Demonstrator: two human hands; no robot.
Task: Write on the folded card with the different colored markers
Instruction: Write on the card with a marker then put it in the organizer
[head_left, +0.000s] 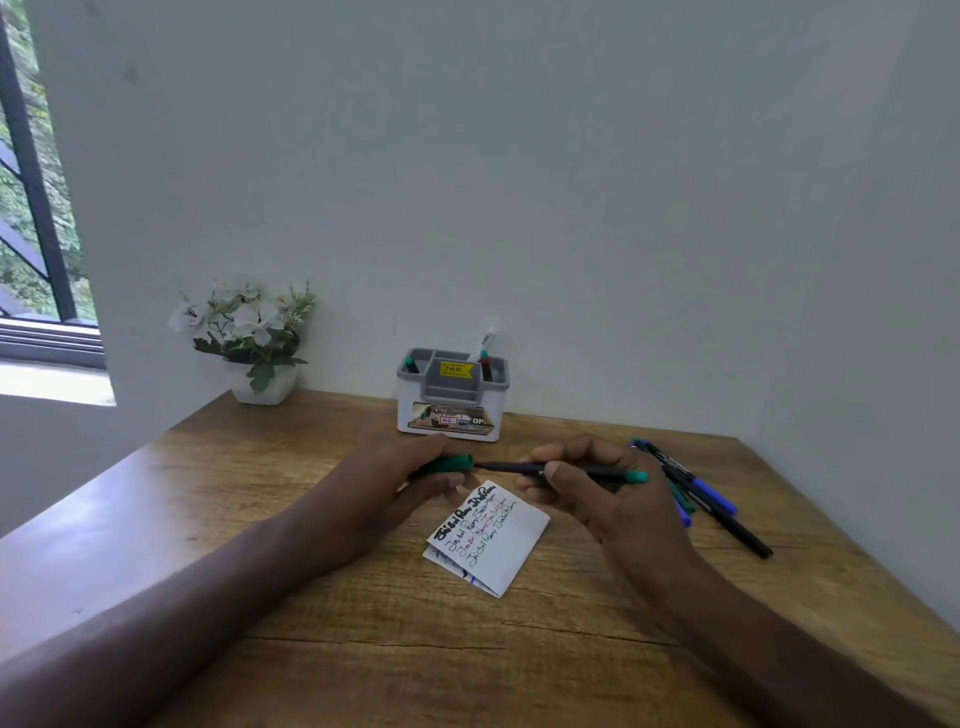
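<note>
Our right hand (582, 480) pinches a black marker (571, 472) with a green end, holding it level above the wooden table (311, 649), its tip pointing toward our left hand (415, 478). Our left hand curls its fingers round the green cap (453, 462), whose open mouth sits just off the marker's tip; whether tip and cap touch we cannot tell.

Just below and between the two hands lies the folded card (493, 540), white, flat on the table and turned at a slant, with several lines of handwriting on its upper face, the top line thick and black, the ones under it thinner.

Just beyond our right hand, further to the right, a few more markers (711, 499) lie on the table, black with blue and green parts. Behind both hands, against the wall, stands a grey-and-white pen holder (451, 397) with pens in it. Further left of it sits a pot of white flowers (249, 338).
</note>
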